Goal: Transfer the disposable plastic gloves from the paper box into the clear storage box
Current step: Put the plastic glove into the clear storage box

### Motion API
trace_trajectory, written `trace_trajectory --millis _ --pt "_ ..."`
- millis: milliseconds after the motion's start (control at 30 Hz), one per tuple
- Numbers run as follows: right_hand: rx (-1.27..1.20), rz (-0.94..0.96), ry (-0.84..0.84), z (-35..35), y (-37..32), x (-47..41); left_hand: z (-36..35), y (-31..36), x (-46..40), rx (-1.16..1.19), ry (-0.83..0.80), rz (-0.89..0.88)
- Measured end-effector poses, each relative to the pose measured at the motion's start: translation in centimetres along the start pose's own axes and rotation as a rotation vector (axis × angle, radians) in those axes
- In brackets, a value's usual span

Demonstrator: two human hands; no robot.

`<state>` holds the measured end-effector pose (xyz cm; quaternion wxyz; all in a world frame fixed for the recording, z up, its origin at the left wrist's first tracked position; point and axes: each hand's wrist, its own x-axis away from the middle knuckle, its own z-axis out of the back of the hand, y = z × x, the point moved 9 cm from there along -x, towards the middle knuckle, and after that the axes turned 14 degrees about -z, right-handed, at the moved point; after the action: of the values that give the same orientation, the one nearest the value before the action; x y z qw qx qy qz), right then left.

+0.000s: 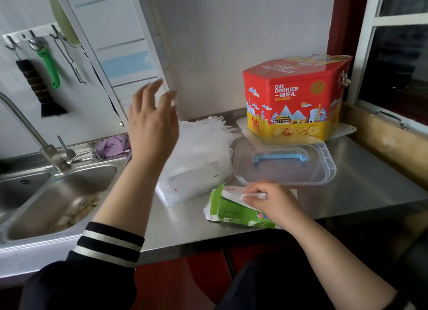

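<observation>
A green and white paper box (229, 213) lies on its side near the steel counter's front edge. My right hand (275, 203) rests on it and pinches a bit of white plastic glove (256, 195) at its opening. Left of it stands the clear storage box (176, 191), with a tall stack of translucent gloves (206, 143) rising out of it. My left hand (151, 124) is raised in the air above and left of that stack, fingers spread and holding nothing.
A clear lid (322, 173) with a blue handle (280, 158) lies behind the paper box. A red and yellow cookie tin (294, 96) stands at the back by the window. A steel sink (58, 193) with a tap (27, 129) is on the left.
</observation>
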<state>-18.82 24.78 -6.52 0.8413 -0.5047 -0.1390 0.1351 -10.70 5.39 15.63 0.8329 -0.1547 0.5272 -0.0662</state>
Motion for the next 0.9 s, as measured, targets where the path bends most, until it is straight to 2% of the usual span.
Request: trace_trajectory --millis 33,100,167,233,300,400,533,633,767,900 --pt "-0.012 0.000 0.004 0.1 -0.2 0.1 1.0 2.5 -0.3 0.081 0.077 -0.069" --pt "-0.019 -0.003 0.028 0.2 -0.3 0.1 1.6 7.7 0.2 0.338 0.084 -0.149" --pt "0.021 -0.012 0.051 0.3 -0.6 0.1 0.0 12.2 2.4 0.606 -0.061 -0.143" --pt "0.181 -0.025 0.065 0.2 -1.0 -0.1 -2.6 15.0 5.5 0.735 -0.241 -0.075" --pt "0.397 -0.047 0.044 -0.4 -1.1 -0.4 -4.4 16.7 8.0 0.696 -0.337 -0.092" --pt "0.428 -0.072 0.059 -0.1 -1.2 -0.4 -3.7 17.4 9.1 0.645 -0.245 -0.181" --pt "0.191 -0.071 0.050 0.5 -0.9 0.4 -2.5 16.2 9.4 0.621 -0.145 -0.323" --pt "0.008 -0.036 0.043 0.7 -0.6 0.2 -2.4 14.7 9.7 0.673 -0.145 -0.322" --pt "-0.311 -0.014 0.177 2.8 -1.4 -0.5 -1.6 13.4 9.7 0.685 -0.112 -0.350" --pt "-0.322 0.123 0.269 4.3 -5.7 0.0 -1.3 12.2 9.1 0.678 -0.088 -0.404"
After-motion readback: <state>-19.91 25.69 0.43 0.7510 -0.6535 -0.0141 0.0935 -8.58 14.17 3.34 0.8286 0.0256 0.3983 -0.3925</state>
